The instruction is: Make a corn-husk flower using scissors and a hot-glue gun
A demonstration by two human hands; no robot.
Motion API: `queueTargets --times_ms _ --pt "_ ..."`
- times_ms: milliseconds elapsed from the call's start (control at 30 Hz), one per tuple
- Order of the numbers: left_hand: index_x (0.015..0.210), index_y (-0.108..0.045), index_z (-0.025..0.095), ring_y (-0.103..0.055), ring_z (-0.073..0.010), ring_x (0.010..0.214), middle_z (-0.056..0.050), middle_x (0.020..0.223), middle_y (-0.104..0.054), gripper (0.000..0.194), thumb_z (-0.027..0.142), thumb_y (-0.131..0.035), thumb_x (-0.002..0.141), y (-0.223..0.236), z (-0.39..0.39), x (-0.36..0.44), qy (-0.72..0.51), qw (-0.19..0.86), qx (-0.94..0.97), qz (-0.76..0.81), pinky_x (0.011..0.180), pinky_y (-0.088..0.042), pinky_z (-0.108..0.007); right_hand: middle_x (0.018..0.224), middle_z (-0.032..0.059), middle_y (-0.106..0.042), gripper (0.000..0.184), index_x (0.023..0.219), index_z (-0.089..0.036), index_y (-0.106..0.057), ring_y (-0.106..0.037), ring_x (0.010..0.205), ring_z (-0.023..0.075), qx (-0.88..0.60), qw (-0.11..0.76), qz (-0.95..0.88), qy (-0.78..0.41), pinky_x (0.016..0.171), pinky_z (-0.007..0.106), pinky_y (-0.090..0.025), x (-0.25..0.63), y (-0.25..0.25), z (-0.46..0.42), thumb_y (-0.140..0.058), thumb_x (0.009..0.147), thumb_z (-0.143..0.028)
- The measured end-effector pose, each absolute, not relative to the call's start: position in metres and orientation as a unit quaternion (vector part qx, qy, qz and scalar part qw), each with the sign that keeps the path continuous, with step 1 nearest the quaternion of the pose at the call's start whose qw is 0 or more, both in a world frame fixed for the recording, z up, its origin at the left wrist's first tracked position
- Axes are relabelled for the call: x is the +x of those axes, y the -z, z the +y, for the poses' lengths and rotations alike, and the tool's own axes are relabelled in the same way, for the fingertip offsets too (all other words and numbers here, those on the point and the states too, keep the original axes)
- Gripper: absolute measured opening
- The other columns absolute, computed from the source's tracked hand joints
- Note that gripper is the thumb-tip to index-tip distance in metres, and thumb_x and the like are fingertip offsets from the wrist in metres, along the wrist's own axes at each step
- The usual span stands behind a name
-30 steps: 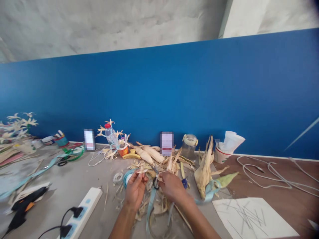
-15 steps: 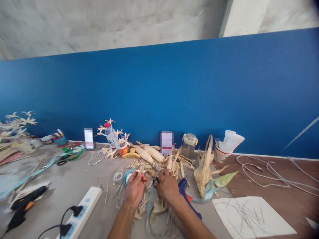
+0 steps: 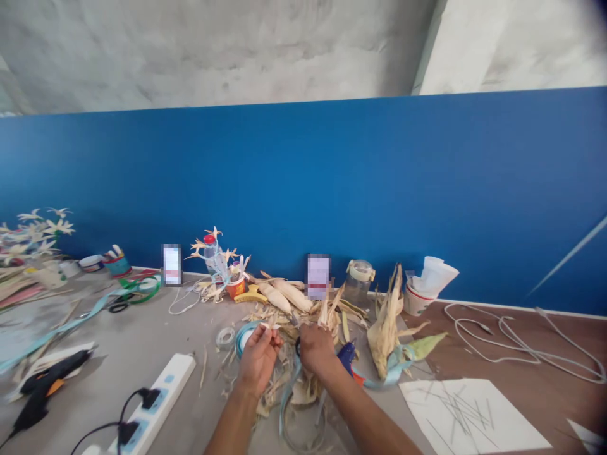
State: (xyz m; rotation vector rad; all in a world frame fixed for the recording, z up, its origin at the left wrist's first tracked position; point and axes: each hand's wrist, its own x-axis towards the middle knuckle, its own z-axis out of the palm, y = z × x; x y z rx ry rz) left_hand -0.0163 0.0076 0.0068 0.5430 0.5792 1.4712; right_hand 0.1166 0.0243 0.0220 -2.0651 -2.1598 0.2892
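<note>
My left hand (image 3: 260, 354) is closed in a pinch on a small pale piece of corn husk (image 3: 270, 326), held between thumb and fingertips. Just right of it, my right hand (image 3: 317, 349) is wrapped round a pair of scissors (image 3: 298, 345); a dark handle loop shows, the blades are hard to make out. Beneath both hands lie scattered husk scraps (image 3: 284, 373). A roll of light blue ribbon (image 3: 243, 335) sits beside the left hand, its strip trailing below. A dark blue glue gun (image 3: 347, 355) lies right of the right hand, partly hidden by the forearm.
Husk-covered cobs (image 3: 284, 294) and a blurred phone (image 3: 317, 278) stand behind the hands, near a lidded jar (image 3: 359, 281). A white power strip (image 3: 159, 398) and black glue gun (image 3: 47, 388) lie left. Right are a dried husk bundle (image 3: 386, 335) and paper with thin wires (image 3: 469, 417).
The view has tilted slightly. My right hand has turned a little, covering more of the scissors; my left hand keeps its pinch on the husk piece.
</note>
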Motion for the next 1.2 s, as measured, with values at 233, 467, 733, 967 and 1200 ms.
queueTargets --times_ms 233,467,733,967,1200 --pt "0.070 -0.058 0.015 -0.050 -0.0084 0.057 0.003 0.063 -0.055 0.017 0.020 -0.073 0.065 -0.005 0.007 -0.016 -0.654 0.673 0.238 0.252 0.061 -0.044 -0.023 0.089 0.0144 -0.068 0.027 0.088 -0.014 -0.065 -0.063 0.084 0.0258 -0.676 0.132 -0.699 -0.191 0.067 0.030 -0.042 0.141 -0.022 0.028 -0.050 0.067 -0.007" --pt "0.069 -0.058 0.015 -0.051 -0.0085 0.057 0.003 0.062 -0.055 0.016 0.019 -0.073 0.065 -0.004 0.007 -0.016 -0.656 0.677 0.230 0.243 0.061 -0.045 -0.024 0.073 0.0003 -0.067 0.021 0.087 -0.018 -0.063 -0.061 0.065 0.0134 -0.586 0.231 -0.665 -0.402 0.055 0.020 -0.042 0.181 -0.023 0.016 -0.048 0.073 -0.021" --pt "0.069 -0.058 0.015 -0.051 -0.0085 0.056 0.002 0.062 -0.056 0.017 0.017 -0.073 0.064 -0.003 0.009 -0.017 -0.657 0.675 0.224 0.251 0.059 -0.046 -0.023 0.062 -0.0001 -0.062 0.043 0.090 -0.015 -0.064 -0.051 0.048 0.0069 -0.313 0.399 -0.342 -0.791 0.047 0.017 -0.037 0.183 -0.037 0.002 -0.079 0.052 -0.029" --pt "0.068 -0.058 0.015 -0.051 -0.0089 0.057 0.002 0.062 -0.056 0.016 0.017 -0.073 0.065 -0.005 0.009 -0.019 -0.659 0.666 0.234 0.262 0.059 -0.045 -0.023 0.064 0.0012 -0.063 0.044 0.102 -0.017 -0.058 -0.029 0.036 0.0007 -0.235 0.374 -0.380 -0.813 0.041 0.016 -0.022 0.174 -0.035 0.005 -0.071 0.065 -0.036" --pt "0.067 -0.058 0.016 -0.051 -0.0087 0.057 0.002 0.061 -0.056 0.017 0.023 -0.073 0.064 -0.003 0.011 -0.022 -0.668 0.624 0.275 0.296 0.059 -0.043 -0.021 0.060 -0.0026 -0.053 0.039 0.098 -0.017 -0.061 -0.042 0.055 0.0095 -0.357 0.383 -0.562 -0.641 0.054 0.021 -0.030 0.170 -0.059 0.003 -0.064 0.069 -0.042"
